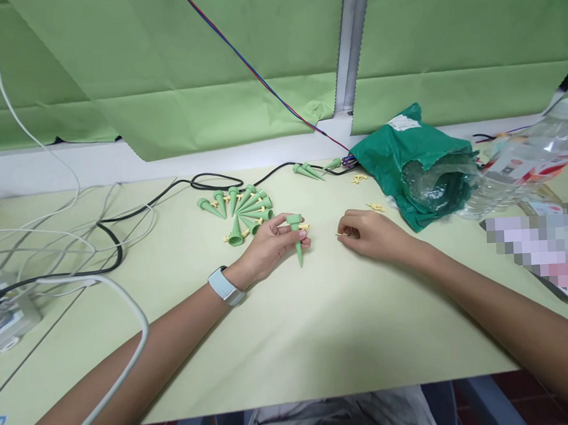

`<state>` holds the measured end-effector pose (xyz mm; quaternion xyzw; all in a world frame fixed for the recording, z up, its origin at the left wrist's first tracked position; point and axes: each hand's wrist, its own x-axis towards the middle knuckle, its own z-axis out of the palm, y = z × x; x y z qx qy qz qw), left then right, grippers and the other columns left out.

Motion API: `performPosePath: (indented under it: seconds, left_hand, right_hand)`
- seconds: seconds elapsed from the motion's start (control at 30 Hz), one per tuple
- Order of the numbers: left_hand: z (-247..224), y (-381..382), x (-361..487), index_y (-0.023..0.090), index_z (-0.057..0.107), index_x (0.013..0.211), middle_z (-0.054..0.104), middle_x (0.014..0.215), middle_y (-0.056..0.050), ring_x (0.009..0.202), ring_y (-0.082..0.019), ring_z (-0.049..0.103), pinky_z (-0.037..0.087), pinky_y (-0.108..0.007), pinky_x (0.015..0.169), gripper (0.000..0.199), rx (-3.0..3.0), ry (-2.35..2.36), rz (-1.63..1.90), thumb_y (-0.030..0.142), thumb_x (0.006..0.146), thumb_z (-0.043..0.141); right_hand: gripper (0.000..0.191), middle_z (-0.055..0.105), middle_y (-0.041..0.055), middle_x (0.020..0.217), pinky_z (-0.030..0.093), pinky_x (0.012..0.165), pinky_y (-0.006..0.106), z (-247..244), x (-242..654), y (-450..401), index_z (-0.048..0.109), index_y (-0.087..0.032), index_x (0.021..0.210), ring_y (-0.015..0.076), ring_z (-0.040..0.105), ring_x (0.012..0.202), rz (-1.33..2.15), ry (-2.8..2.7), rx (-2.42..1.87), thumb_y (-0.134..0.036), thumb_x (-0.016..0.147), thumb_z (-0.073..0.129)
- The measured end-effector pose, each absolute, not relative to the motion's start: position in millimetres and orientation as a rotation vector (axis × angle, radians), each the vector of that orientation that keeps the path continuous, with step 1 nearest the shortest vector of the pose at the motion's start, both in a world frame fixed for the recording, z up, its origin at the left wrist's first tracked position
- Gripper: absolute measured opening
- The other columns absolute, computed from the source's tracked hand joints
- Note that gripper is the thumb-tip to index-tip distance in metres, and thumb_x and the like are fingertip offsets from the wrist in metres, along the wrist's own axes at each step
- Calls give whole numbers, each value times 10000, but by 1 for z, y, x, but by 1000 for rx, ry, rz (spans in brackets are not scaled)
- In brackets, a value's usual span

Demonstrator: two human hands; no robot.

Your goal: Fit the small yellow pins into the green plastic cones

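My left hand [280, 239] grips a green plastic spike [295, 237], its point down and a yellow fitting [304, 226] sticking out at the side near the top. To the right, my right hand [368, 232] pinches a small pale yellow piece [340, 234] whose exact kind is too small to tell. Several green spikes [236, 231] with yellow fittings lie in a fan beyond my left hand. Small yellow pieces [376, 207] rest just behind my right hand, and more yellow pieces [358, 179] lie farther back. Other green spikes [309, 170] lie near the wall.
A torn green bag [412, 168] and a large clear plastic bottle [514, 162] stand at the right. Black cable [169, 193] and white cords [90, 235] run over the table [310, 344] at the left, one passing in front of my left forearm. A blurred flat item [538, 256] lies far right.
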<state>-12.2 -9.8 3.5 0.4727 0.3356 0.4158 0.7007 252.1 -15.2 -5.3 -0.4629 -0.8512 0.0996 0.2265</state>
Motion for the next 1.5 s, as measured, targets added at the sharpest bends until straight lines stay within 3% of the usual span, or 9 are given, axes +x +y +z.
performPosePath:
  seconds: [0.23, 0.37, 0.5, 0.83, 1.03, 1.3, 1.5]
  left_hand:
    - [6, -11, -11, 158, 684, 975, 581, 625, 57, 683, -168, 701, 575, -345, 779, 372, 1054, 755, 913, 181, 693, 924]
    - [1, -11, -10, 166, 687, 1039, 635, 677, 34, 720, -168, 714, 592, -372, 832, 381, 1103, 729, 909, 208, 732, 908]
    - [-3, -12, -9, 167, 680, 1025, 673, 744, 10, 760, -176, 729, 594, -377, 852, 360, 1191, 735, 907, 236, 749, 901]
    - [3, -20, -7, 171, 636, 945, 594, 641, 55, 697, -175, 712, 576, -332, 748, 358, 1315, 771, 881, 229, 723, 911]
    - [4, -19, -5, 156, 673, 991, 685, 777, -14, 712, -174, 695, 553, -343, 743, 368, 1298, 770, 895, 258, 727, 908]
    - [8, -21, -2, 149, 673, 951, 632, 682, 12, 646, -171, 662, 509, -334, 669, 365, 1294, 779, 904, 263, 705, 917]
    - [8, -22, -3, 147, 654, 894, 652, 696, -11, 669, -179, 670, 531, -351, 704, 332, 1319, 764, 868, 276, 722, 908]
  right_hand:
    - [14, 662, 35, 857, 512, 679, 297, -15, 239, -16, 723, -198, 898, 159, 633, 742, 503, -2054, -1029, -211, 900, 726]
    - [92, 675, 34, 852, 553, 678, 314, -11, 223, -27, 695, -209, 870, 172, 647, 749, 589, -1847, -945, -240, 874, 782]
    - [56, 675, 40, 870, 562, 692, 319, -5, 216, -37, 705, -217, 881, 168, 651, 750, 484, -1856, -831, -234, 916, 746]
    - [59, 662, 33, 848, 555, 678, 300, -8, 211, -40, 689, -217, 911, 155, 633, 734, 333, -1929, -778, -250, 955, 709]
    - [110, 676, 50, 933, 620, 741, 343, -12, 208, -40, 678, -242, 1044, 184, 669, 820, 420, -1859, -822, -323, 970, 693]
    - [89, 694, 56, 948, 622, 747, 331, -12, 204, -41, 691, -243, 985, 185, 666, 888, 381, -1871, -728, -186, 988, 623]
    - [71, 724, 57, 938, 610, 754, 350, -12, 205, -42, 697, -242, 1007, 194, 693, 854, 287, -1906, -730, -206, 986, 639]
